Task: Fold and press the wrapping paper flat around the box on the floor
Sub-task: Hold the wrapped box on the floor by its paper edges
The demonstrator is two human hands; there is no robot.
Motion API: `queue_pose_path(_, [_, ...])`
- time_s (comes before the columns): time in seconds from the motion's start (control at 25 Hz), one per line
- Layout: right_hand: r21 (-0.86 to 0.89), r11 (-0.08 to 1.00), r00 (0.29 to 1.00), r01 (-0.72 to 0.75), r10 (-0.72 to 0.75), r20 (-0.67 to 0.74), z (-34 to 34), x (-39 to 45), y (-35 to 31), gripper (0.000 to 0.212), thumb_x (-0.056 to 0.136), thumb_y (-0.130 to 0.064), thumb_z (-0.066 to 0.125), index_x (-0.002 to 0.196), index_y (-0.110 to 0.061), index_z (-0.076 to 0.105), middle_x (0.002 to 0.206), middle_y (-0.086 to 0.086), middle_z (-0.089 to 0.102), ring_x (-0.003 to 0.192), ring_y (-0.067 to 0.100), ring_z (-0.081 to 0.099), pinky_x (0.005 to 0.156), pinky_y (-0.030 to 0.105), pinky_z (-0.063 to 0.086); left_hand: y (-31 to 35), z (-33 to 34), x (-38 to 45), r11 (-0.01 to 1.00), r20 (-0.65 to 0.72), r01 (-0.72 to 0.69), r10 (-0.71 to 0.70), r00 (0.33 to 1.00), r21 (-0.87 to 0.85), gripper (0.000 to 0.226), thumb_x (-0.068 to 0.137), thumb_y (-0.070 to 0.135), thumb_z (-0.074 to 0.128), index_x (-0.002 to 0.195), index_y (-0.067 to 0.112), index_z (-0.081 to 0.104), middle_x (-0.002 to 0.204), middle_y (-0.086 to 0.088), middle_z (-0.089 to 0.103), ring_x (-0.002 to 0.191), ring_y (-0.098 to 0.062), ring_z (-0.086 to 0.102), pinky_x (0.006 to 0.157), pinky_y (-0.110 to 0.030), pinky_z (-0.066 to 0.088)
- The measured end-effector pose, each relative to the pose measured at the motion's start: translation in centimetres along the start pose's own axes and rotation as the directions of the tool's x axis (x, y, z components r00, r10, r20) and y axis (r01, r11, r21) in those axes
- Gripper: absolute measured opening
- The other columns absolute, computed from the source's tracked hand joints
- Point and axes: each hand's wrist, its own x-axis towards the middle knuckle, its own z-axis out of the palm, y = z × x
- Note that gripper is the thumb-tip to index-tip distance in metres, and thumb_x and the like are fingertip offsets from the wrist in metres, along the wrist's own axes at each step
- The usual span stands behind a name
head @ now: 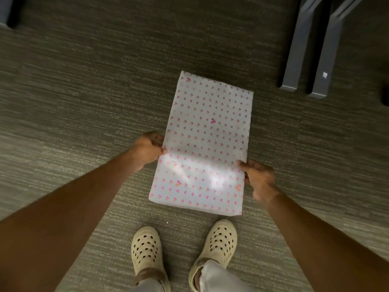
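White wrapping paper with small pink hearts (208,127) covers the box from above, so the box itself is hidden. The paper runs from near my feet away across the carpet, with a crease line across it between my hands. My left hand (148,149) pinches the paper's left edge at that crease. At the right edge, my right hand (257,177) grips the paper at the same crease. A bright glare patch lies on the near part of the paper.
Grey carpet (84,102) surrounds the package. Two grey metal furniture legs (305,60) stand at the far right. My feet in cream perforated clogs (147,249) are planted just below the package's near edge. A dark object sits at the top left corner.
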Motion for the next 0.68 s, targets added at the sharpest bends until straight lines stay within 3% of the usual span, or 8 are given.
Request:
queue_pose_path(0.16, [0.007,0.999,0.999,0.046,-0.046,0.02,0.3,0.1,-2.0,0.011,0.083,-0.017,0.082,0.093,-0.017,0.078,0.102,0.004,0.079,0.091,0.019,0.075,0.086,0.038,0.061,2.6,-1.2,0.9,0.999,0.027,-0.039,0.039,0.999,0.006,0.021,0.081,-0.003,0.069,0.091,0.014,0.061,0.1,-0.012,0.068,0.092,-0.023,0.065,0.082,-0.041,0.058])
queue_pose_path(0.36, [-0.015,0.991,0.991,0.129,-0.13,-0.021,1.9,1.0,-6.0,0.006,0.084,-0.025,0.081,0.086,-0.021,0.076,0.087,-0.005,0.078,0.078,0.01,0.074,0.052,0.018,0.057,6.6,-4.1,3.9,0.986,0.136,-0.165,0.161,0.978,0.022,0.014,0.085,0.004,0.065,0.093,0.014,0.06,0.097,-0.006,0.066,0.093,-0.02,0.064,0.075,-0.032,0.055])
queue_pose_path(0.52, [-0.02,0.975,0.975,0.221,-0.22,0.033,3.3,1.7,-9.6,0.011,0.087,-0.031,0.077,0.091,-0.021,0.075,0.08,-0.011,0.08,0.076,0.006,0.077,0.058,0.018,0.058,10.2,-6.2,7.1,0.974,0.183,-0.226,0.228,0.956,-0.034,0.021,0.086,0.003,0.065,0.106,0.006,0.061,0.11,-0.013,0.065,0.102,-0.026,0.064,0.079,-0.034,0.055])
queue_pose_path(0.68, [0.004,0.954,0.953,0.299,-0.299,0.047,3.4,4.1,-13.8,0.009,0.091,-0.028,0.073,0.095,-0.021,0.074,0.09,-0.009,0.079,0.08,0.007,0.077,0.069,0.024,0.062,14.5,-5.7,10.3,0.971,0.148,-0.239,0.239,0.96,-0.022,0.015,0.086,0.001,0.063,0.09,0.015,0.06,0.105,-0.009,0.064,0.1,-0.023,0.063,0.083,-0.035,0.055])
